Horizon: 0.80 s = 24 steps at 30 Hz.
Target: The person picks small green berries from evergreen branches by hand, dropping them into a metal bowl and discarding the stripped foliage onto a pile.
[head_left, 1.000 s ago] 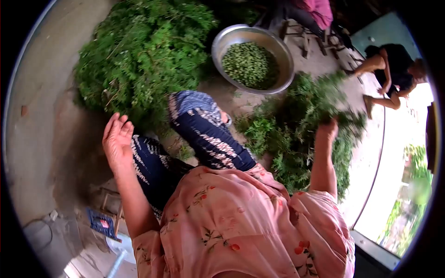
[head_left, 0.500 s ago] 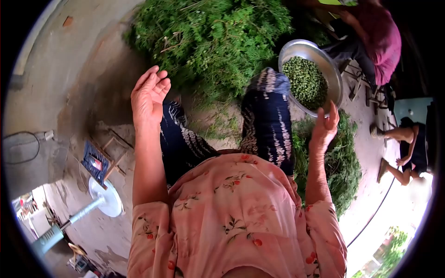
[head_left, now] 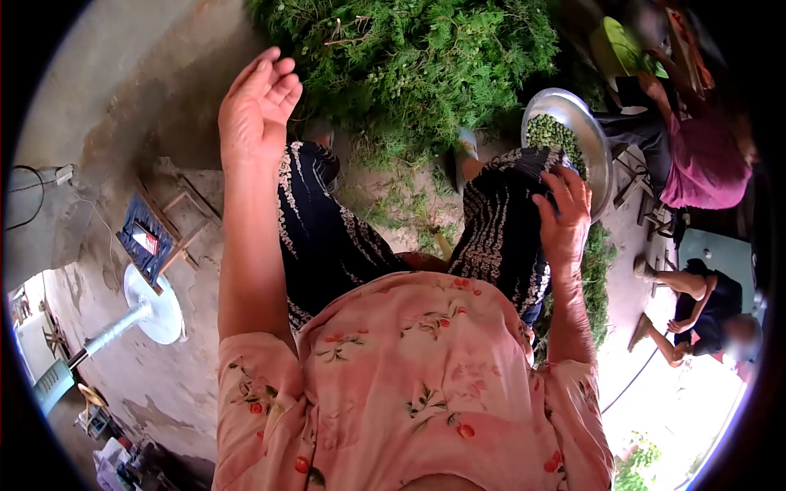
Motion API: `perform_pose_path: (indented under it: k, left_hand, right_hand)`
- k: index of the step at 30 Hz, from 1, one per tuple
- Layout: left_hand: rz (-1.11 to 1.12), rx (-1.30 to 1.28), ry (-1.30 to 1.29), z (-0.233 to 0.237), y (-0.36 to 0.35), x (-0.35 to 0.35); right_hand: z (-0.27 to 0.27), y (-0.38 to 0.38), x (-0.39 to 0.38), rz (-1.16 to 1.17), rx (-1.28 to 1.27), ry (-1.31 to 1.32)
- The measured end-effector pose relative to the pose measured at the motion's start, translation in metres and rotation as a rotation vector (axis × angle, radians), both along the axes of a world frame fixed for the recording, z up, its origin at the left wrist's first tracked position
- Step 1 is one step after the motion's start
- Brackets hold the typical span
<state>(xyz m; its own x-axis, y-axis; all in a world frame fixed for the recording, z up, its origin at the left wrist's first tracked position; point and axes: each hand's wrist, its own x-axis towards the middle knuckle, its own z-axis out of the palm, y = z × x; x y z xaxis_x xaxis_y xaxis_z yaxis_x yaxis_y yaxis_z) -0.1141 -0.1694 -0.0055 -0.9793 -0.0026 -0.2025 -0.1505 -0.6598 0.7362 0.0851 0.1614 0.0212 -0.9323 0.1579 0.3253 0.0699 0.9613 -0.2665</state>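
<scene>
My left hand [head_left: 260, 110] is raised palm up at the left edge of the leafy green branches [head_left: 426, 69], its fingers apart and nothing in it. Over my right knee is my right hand [head_left: 565, 213], fingers spread and bent, close to the near rim of the metal basin [head_left: 602, 155]. Small green pods or fruits [head_left: 555, 135] lie inside the basin, partly hidden by my patterned trouser leg [head_left: 491, 221]. More green sprigs [head_left: 598, 286] lie on the floor beyond my right forearm.
A small folding stool [head_left: 151, 237] and a fan with a round white base [head_left: 155, 307] are at left. On the right, a person in a magenta top [head_left: 708, 168] sits near the basin, and another person [head_left: 712, 303] sits farther off. A dark cable crosses the floor.
The view has shifted. My left hand is higher in the picture, my right hand has turned and sits nearer my knee, and my knees are wider apart, with the right one now covering part of the basin.
</scene>
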Motion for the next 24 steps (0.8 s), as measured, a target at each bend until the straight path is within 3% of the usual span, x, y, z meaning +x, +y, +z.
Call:
perform_pose_path:
  k: [5, 8, 10, 15, 16, 19, 24]
  left_hand:
    - [-0.058, 0.118, -0.066, -0.008, 0.031, -0.041]
    - [-0.002, 0.239, -0.174, -0.013, 0.053, -0.073]
    - [0.036, 0.283, -0.217, -0.016, 0.063, -0.091]
    - [0.104, 0.192, -0.279, -0.045, 0.062, -0.107]
    - [0.172, 0.184, -0.418, -0.042, 0.063, -0.109]
    - [0.120, 0.236, -0.281, -0.029, 0.065, -0.119]
    - [0.100, 0.295, -0.295, -0.030, 0.066, -0.134]
  right_hand:
    - [-0.010, 0.013, -0.016, -0.016, -0.085, -0.023]
    - [-0.011, -0.009, -0.052, -0.038, -0.342, -0.068]
    - [-0.036, -0.016, -0.080, -0.025, -0.663, -0.141]
    - [-0.106, -0.041, -0.150, -0.047, -0.948, -0.371]
    - [-0.123, -0.040, -0.162, -0.045, -1.045, -0.376]
    - [-0.151, -0.038, -0.192, -0.278, -1.314, -0.371]
    - [-0.197, -0.004, -0.255, -0.483, -1.382, -0.211]
